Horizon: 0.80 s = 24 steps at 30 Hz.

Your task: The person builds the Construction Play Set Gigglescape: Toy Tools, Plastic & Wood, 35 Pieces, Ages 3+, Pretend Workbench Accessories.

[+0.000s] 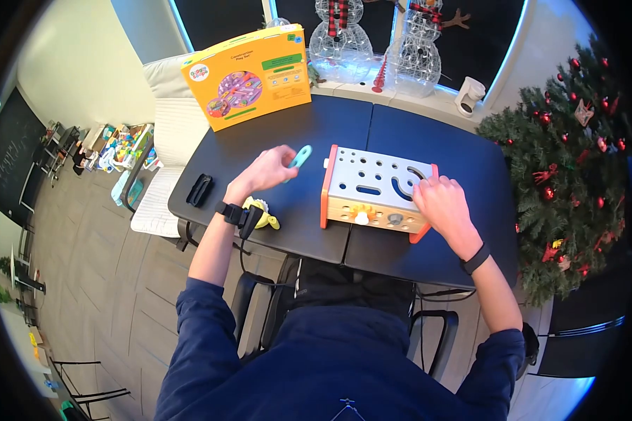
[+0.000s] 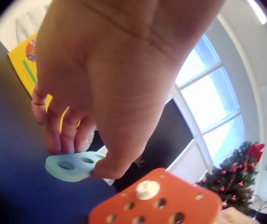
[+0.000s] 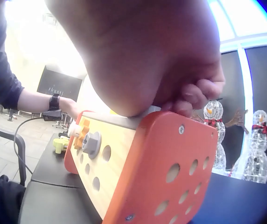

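My left hand (image 1: pixel 268 170) pinches a teal strip with holes (image 1: pixel 300 156) above the table, left of the wooden toy box. In the left wrist view, the thumb and fingertips of this hand (image 2: pixel 101 79) meet the strip (image 2: pixel 77 175) beside the red end panel (image 2: pixel 184 196). The box (image 1: pixel 344 175) has a grey top with round holes and slots. My right hand (image 1: pixel 442 207) grips its right end. In the right wrist view that hand (image 3: pixel 147 56) has curled fingers at the top edge of the red panel (image 3: pixel 143 172); its thumb is hidden. An orange gear (image 3: pixel 81 135) and a grey bolt (image 3: pixel 92 143) sit on the front.
A yellow carton (image 1: pixel 260 81) stands at the table's back left. Near the left arm lie a pale yellow item (image 1: pixel 268 219) and a black case (image 1: pixel 200 190). Wire snowmen (image 1: pixel 340 42) stand behind the table, and a decorated tree (image 1: pixel 562 154) is at the right.
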Each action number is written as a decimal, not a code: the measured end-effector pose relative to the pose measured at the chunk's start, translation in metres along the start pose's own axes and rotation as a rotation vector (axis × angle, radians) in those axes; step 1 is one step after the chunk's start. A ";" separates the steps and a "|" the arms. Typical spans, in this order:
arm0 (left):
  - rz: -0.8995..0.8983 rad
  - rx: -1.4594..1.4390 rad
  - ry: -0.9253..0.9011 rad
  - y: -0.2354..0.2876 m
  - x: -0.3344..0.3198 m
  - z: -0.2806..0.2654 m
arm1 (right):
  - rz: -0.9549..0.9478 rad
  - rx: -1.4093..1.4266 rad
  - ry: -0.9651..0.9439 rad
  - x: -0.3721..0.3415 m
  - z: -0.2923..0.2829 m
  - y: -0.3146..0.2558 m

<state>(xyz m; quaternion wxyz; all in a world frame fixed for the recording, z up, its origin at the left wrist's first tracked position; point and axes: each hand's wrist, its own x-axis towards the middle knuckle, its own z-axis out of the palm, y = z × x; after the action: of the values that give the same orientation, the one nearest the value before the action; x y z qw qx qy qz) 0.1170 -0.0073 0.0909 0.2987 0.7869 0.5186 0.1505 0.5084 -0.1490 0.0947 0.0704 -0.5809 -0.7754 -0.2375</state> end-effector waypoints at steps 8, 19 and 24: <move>0.578 0.305 -0.088 0.081 -0.016 0.015 | 0.003 0.021 0.025 -0.002 0.001 0.000; 0.563 0.378 -0.260 0.089 -0.010 0.015 | 0.005 0.010 0.026 -0.001 -0.001 -0.002; 0.567 0.355 -0.324 0.096 -0.007 0.011 | 0.008 0.016 0.023 -0.001 0.000 -0.002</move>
<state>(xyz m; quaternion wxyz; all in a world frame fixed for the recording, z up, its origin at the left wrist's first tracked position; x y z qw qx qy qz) 0.1897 -0.0447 0.1429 0.1821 0.9525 0.2441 0.0082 0.5072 -0.1501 0.0939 0.0849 -0.5806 -0.7741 -0.2376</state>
